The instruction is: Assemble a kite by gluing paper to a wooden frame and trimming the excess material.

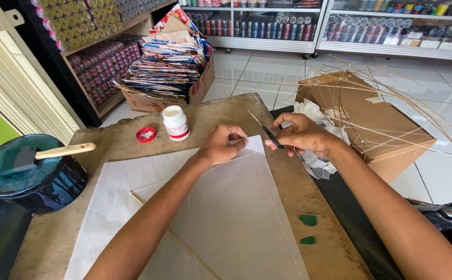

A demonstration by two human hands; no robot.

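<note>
Head view: we see the left hand (219, 145) pressing, fingers curled, on the top corner of the white paper sheet (226, 207) lying on the worktop (288, 181). The right hand (302, 135) sits just beside it, its grip pinching a thin stick (259, 124). The stick's long axis runs diagonally, pointing up-left past the paper corner; a dark blade-like tool may be there, unclear.
</note>
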